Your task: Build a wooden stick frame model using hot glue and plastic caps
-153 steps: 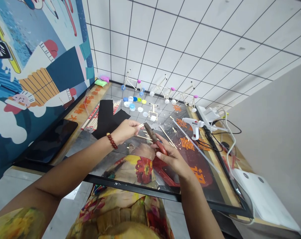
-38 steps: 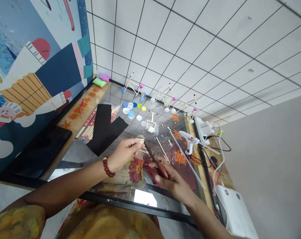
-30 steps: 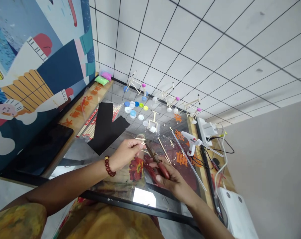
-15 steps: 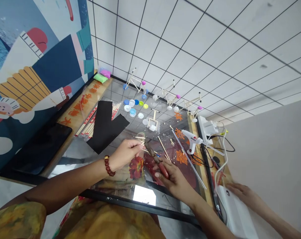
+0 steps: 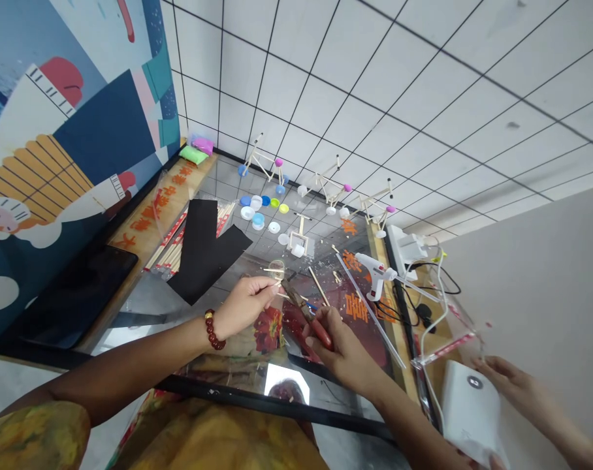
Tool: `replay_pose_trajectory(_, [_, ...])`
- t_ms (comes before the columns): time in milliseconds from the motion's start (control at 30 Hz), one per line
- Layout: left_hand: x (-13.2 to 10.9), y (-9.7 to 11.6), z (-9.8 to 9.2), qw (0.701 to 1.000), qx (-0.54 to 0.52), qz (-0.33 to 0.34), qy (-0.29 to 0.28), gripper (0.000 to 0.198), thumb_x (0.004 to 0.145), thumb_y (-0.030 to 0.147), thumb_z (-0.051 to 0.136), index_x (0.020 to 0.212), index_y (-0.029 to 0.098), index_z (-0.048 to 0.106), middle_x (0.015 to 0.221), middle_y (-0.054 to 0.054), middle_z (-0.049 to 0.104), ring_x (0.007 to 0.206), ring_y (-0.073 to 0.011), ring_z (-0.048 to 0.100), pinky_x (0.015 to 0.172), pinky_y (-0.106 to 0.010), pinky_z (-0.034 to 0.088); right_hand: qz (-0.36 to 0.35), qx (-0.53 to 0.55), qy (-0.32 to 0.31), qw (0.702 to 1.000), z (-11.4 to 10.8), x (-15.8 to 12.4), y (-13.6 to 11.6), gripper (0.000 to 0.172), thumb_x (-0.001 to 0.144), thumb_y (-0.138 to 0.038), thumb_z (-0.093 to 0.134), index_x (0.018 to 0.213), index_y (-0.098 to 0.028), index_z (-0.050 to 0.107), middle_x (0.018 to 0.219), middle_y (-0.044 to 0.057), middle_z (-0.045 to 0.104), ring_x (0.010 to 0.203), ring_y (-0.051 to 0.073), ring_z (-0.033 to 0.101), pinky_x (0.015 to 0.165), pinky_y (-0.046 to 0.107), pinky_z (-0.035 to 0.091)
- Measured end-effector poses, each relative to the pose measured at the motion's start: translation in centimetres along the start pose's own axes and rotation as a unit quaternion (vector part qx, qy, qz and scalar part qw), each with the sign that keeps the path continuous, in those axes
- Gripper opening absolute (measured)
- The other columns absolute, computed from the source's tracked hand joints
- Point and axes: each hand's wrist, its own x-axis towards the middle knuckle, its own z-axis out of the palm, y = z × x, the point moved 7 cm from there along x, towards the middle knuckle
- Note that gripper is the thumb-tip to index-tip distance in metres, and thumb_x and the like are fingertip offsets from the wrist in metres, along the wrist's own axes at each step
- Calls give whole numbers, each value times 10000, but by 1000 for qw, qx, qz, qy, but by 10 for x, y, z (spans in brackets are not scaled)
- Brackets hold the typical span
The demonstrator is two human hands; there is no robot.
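Observation:
My left hand point(image 5: 247, 303) pinches a short, thin wooden stick point(image 5: 278, 282), mostly hidden by the fingertips. My right hand point(image 5: 343, 349) is wrapped round the red handles of a pair of pliers point(image 5: 300, 305), whose worn metal jaws meet the stick beside my left fingertips. Whether the jaws are fully closed on it is too small to tell. Just beyond, another short stick point(image 5: 273, 270) lies near a round clear item. A longer wooden stick point(image 5: 319, 286) rests on the glass tabletop to the right of the pliers.
A glue gun point(image 5: 375, 274) with cables stands at right. Black card point(image 5: 203, 251) covers packed wooden sticks. Behind are bottle caps point(image 5: 258, 220) and stick frames point(image 5: 330, 187). At the right edge, another person's hand point(image 5: 509, 382) is near a white device point(image 5: 470, 398) and clear red-edged packaging point(image 5: 446, 348).
My hands and the pliers stay almost in place. At right, the other person's hand has shifted, clear red-edged packaging has come into view beside it, and the white device has turned.

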Motion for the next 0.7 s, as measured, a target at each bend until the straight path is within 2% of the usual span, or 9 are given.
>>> replay_pose_trajectory(67, [-1, 1, 1, 1000, 8, 3, -4, 315, 861, 383, 477, 695, 153, 615, 559, 32, 431, 583, -117, 396, 595, -242, 315, -12, -9, -11, 1000, 0, 1, -1, 413, 824, -201, 542, 1219, -193, 422, 815, -3, 632, 702, 166, 579, 682, 295, 470])
replay_pose_trajectory(100, [-1, 1, 1, 1000, 13, 4, -5, 315, 861, 384, 474, 694, 155, 612, 558, 32, 425, 583, -118, 393, 595, -243, 313, -20, -15, -18, 1000, 0, 1, -1, 424, 818, -196, 547, 1230, -198, 446, 810, -6, 635, 707, 169, 584, 685, 294, 472])
replay_pose_trajectory(200, [-2, 1, 3, 1000, 27, 6, -15, 313, 865, 380, 460, 676, 162, 581, 562, 36, 417, 582, -116, 390, 595, -240, 310, -34, -32, -19, 999, 0, 3, 1, 281, 812, -203, 562, 1093, -207, 571, 823, 1, 651, 732, 177, 590, 689, 290, 477])
replay_pose_trajectory(267, [-1, -1, 5, 999, 37, 4, -30, 324, 871, 380, 450, 639, 170, 532, 567, 37, 422, 571, -111, 393, 586, -236, 306, -34, -40, -15, 998, 0, 3, 4, 235, 809, -199, 564, 1042, -206, 595, 832, 5, 655, 731, 176, 587, 691, 290, 480])
replay_pose_trajectory(400, [0, -6, 8, 997, 51, -4, -50, 331, 868, 368, 449, 599, 176, 469, 559, 40, 422, 544, -102, 389, 567, -234, 299, -41, -56, -19, 997, 3, 3, 6, 221, 802, -180, 556, 1019, -206, 592, 831, 9, 647, 726, 171, 580, 687, 287, 480])
replay_pose_trajectory(500, [1, -11, 7, 999, 33, -19, -33, 322, 857, 365, 459, 598, 176, 471, 545, 42, 414, 529, -98, 377, 551, -233, 291, -47, -69, -14, 996, 5, 4, 7, 223, 801, -168, 541, 1018, -206, 575, 811, 4, 636, 710, 167, 577, 674, 281, 474])
replay_pose_trajectory(700, [-1, -28, 10, 993, -65, -103, -10, 277, 815, 414, 525, 693, 166, 553, 558, 49, 429, 450, -64, 260, 455, -229, 178, -52, -109, 11, 993, 11, 8, 11, 179, 824, -173, 510, 997, -214, 535, 820, 24, 638, 709, 180, 597, 651, 274, 455])
